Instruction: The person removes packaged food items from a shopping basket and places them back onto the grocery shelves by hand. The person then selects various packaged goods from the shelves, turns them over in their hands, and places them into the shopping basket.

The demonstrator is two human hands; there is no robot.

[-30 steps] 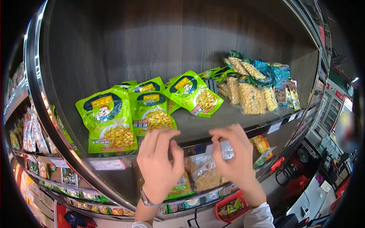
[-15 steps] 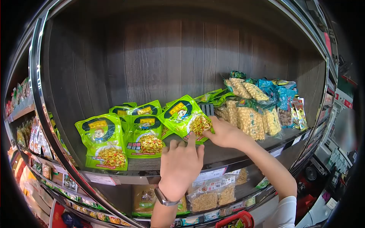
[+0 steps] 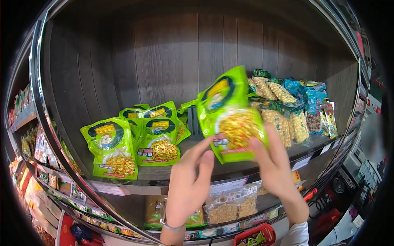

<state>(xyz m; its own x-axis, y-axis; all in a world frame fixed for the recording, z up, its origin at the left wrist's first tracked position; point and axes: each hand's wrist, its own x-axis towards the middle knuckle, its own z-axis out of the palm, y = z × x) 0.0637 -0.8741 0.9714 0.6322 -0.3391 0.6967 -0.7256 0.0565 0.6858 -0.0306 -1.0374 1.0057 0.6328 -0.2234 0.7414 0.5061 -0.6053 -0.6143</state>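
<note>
A bright green food pouch, printed with a cartoon figure and a bowl of diced yellow and red food, is raised above the shelf in the head view. My right hand grips its lower right edge, thumb on the front. By the pouch's lower left corner is my left hand, thumb and index finger apart; whether the fingertip touches the pouch I cannot tell. A band circles the left wrist. Similar green pouches lean on the shelf to the left, some overlapping behind another pouch.
Clear bags of pale puffed pieces and blue packets are piled at the shelf's right. A dark slotted divider stands mid-shelf. Price labels line the front edge. Below are more bags and a red basket.
My right hand has lifted the green pouch off the shelf and brought it closer, more upright. The left hand has turned, its thumb now spread from the index finger.
</note>
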